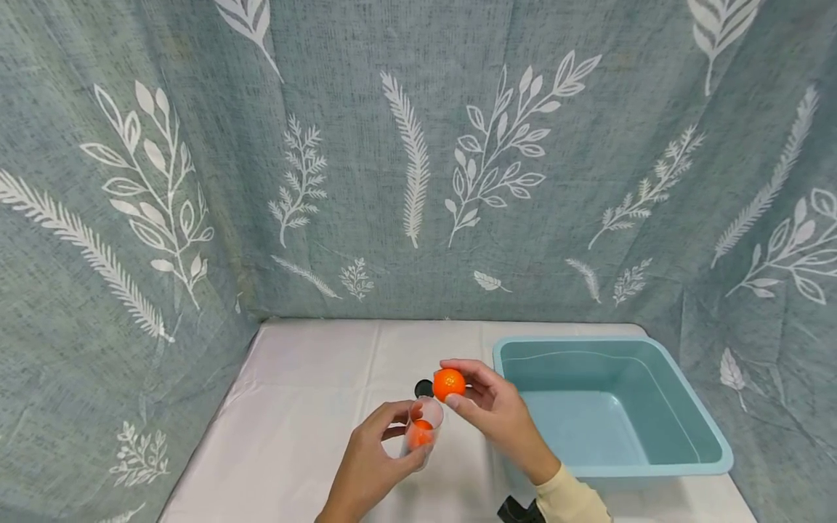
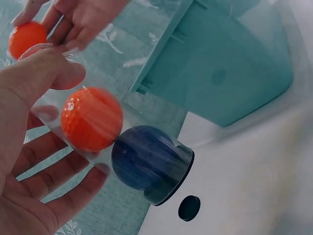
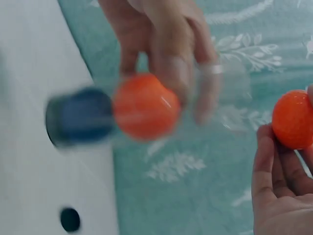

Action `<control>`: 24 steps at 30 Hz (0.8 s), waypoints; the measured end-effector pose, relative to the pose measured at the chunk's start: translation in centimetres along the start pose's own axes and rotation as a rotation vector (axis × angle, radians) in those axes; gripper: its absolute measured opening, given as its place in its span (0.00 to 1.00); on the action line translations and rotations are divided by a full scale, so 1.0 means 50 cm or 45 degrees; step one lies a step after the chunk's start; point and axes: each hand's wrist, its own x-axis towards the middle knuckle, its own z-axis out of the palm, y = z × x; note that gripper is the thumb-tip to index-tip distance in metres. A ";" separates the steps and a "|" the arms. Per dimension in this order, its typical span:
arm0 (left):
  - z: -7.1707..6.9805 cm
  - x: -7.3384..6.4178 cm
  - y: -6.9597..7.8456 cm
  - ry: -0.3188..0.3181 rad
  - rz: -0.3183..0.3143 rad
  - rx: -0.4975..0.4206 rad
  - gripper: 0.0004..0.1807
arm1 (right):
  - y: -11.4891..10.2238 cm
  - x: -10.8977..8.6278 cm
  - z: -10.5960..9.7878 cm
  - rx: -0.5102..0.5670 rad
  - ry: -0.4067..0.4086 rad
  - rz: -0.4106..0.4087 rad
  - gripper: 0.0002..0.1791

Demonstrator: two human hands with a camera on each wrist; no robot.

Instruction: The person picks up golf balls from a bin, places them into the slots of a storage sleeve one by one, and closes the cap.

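My left hand (image 1: 375, 454) grips a clear plastic tube (image 1: 434, 412) around its upper part, with its open mouth up. Inside the tube a dark blue ball (image 2: 146, 157) sits at the dark-rimmed bottom, and an orange dimpled golf ball (image 2: 92, 119) lies on top of it. My right hand (image 1: 500, 414) pinches a second orange golf ball (image 1: 449, 384) between thumb and fingers, just beside the tube's mouth in the head view. A small round black cap (image 1: 423, 388) lies on the table behind the tube.
A light blue plastic tub (image 1: 683, 472) stands on the right side of the white-covered table (image 1: 314, 385). A grey-green curtain with white leaf prints (image 1: 353, 167) hangs behind and along both sides. A black strap (image 1: 519, 510) shows near the right sleeve.
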 end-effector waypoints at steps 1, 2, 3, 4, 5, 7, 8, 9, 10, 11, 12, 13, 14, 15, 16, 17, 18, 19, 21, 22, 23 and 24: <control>0.000 0.000 0.000 0.000 0.005 0.002 0.28 | 0.007 -0.001 0.011 0.015 -0.003 -0.024 0.22; 0.001 0.000 0.000 0.001 0.012 0.003 0.27 | 0.013 -0.002 0.020 0.028 -0.005 -0.049 0.22; 0.001 0.000 0.000 0.003 0.020 0.001 0.27 | 0.018 -0.003 0.029 0.035 -0.006 -0.069 0.22; 0.001 -0.001 0.000 0.003 0.026 -0.001 0.27 | 0.024 -0.004 0.036 0.044 -0.008 -0.086 0.22; 0.001 -0.001 0.000 0.006 0.033 0.000 0.28 | 0.029 -0.006 0.043 0.056 -0.008 -0.102 0.22; 0.000 -0.002 0.000 0.014 0.033 0.007 0.28 | 0.038 -0.009 0.052 0.067 -0.008 -0.135 0.22; 0.000 -0.002 0.000 0.017 0.034 0.009 0.28 | 0.041 -0.011 0.055 0.076 -0.009 -0.145 0.22; -0.001 -0.003 0.000 0.018 0.029 0.010 0.28 | 0.045 -0.012 0.058 0.082 -0.008 -0.157 0.22; -0.001 -0.003 -0.001 0.018 0.023 0.013 0.28 | 0.050 -0.013 0.061 0.090 -0.009 -0.169 0.22; -0.002 -0.002 -0.001 0.018 0.018 0.012 0.28 | 0.053 -0.014 0.064 0.096 -0.005 -0.169 0.23; -0.003 -0.002 -0.001 0.018 0.009 0.008 0.28 | 0.057 -0.015 0.066 0.099 -0.004 -0.170 0.23; -0.003 -0.002 -0.002 0.015 0.002 0.001 0.28 | 0.061 -0.016 0.069 0.100 -0.005 -0.165 0.23; -0.004 -0.002 -0.003 0.012 -0.002 -0.005 0.28 | 0.064 -0.018 0.071 0.096 -0.004 -0.162 0.23; -0.004 -0.003 -0.003 0.010 -0.012 -0.014 0.28 | 0.068 -0.020 0.073 0.091 -0.001 -0.159 0.24; -0.005 -0.003 -0.004 0.007 -0.017 -0.022 0.28 | 0.071 -0.021 0.075 0.083 0.002 -0.155 0.24; -0.005 -0.003 -0.005 0.005 -0.025 -0.029 0.27 | 0.074 -0.023 0.077 0.073 0.005 -0.152 0.24; -0.004 -0.003 -0.006 0.004 -0.033 -0.034 0.27 | 0.077 -0.025 0.078 0.063 0.007 -0.152 0.24; -0.004 -0.003 -0.007 0.003 -0.040 -0.036 0.27 | 0.080 -0.026 0.079 0.060 0.012 -0.149 0.25; -0.001 -0.004 -0.012 0.006 -0.058 -0.040 0.27 | 0.086 -0.029 0.079 0.052 0.013 -0.161 0.25; 0.001 -0.004 -0.014 0.007 -0.062 -0.041 0.26 | 0.089 -0.030 0.079 0.048 0.013 -0.168 0.24; 0.003 -0.004 -0.017 0.010 -0.063 -0.047 0.26 | 0.091 -0.030 0.079 0.048 0.012 -0.176 0.24; 0.005 -0.004 -0.019 0.013 -0.065 -0.049 0.25 | 0.094 -0.030 0.079 0.048 0.011 -0.185 0.24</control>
